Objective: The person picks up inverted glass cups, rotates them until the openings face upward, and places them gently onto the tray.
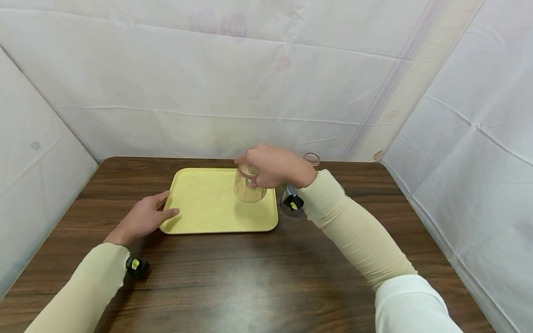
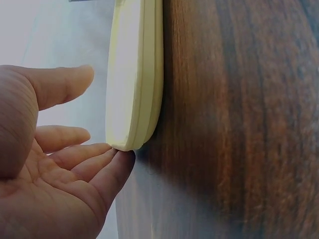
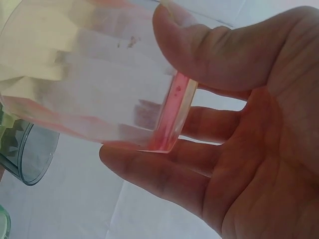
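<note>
A pale yellow tray (image 1: 200, 217) lies on the dark wooden table (image 1: 258, 277). My right hand (image 1: 254, 173) grips a clear, pink-tinted glass (image 1: 249, 189) by its upper end, thumb on one side and fingers on the other, and holds it tilted low over the tray's right part. In the right wrist view the glass (image 3: 89, 74) has a thick pink edge between my thumb and fingers (image 3: 149, 174). My left hand (image 1: 164, 206) is open at the tray's near left corner. In the left wrist view its fingertips (image 2: 117, 164) touch the tray's rim (image 2: 144, 89).
Another pink-rimmed glass (image 1: 311, 159) stands behind my right wrist, off the tray's right side. A teal glass (image 3: 30, 154) shows in the right wrist view. White cloth walls (image 1: 466, 138) close in the table on three sides.
</note>
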